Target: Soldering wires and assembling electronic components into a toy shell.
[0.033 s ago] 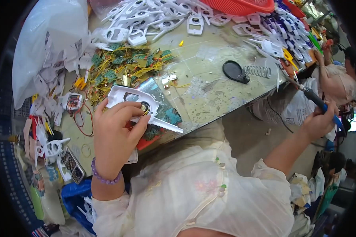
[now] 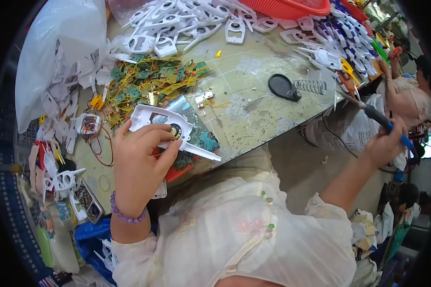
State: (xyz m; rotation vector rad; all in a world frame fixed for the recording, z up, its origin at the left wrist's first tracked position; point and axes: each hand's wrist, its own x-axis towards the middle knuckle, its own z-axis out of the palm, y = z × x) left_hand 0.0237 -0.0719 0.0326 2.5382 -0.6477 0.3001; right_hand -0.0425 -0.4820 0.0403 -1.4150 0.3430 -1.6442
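Note:
My left hand, with a purple bead bracelet at the wrist, grips a white plastic housing with a long narrow handle. Thumb and fingers close in at a round black speaker set in the housing. Under it lie a shiny metal plate and part of a red tray. Out to the right, my right hand is wrapped round a soldering iron, whose tip points up and left toward the wire coil of its stand. The stand has a round black base.
Green circuit boards with yellow wires are heaped beyond my left hand. White housings pile up at the back beside a red basket. A plastic bag stands at left, and a co-worker sits at far right.
My right hand and the soldering iron have shifted slightly left and up, closer to the coil stand. My left hand and the housing stay almost still.

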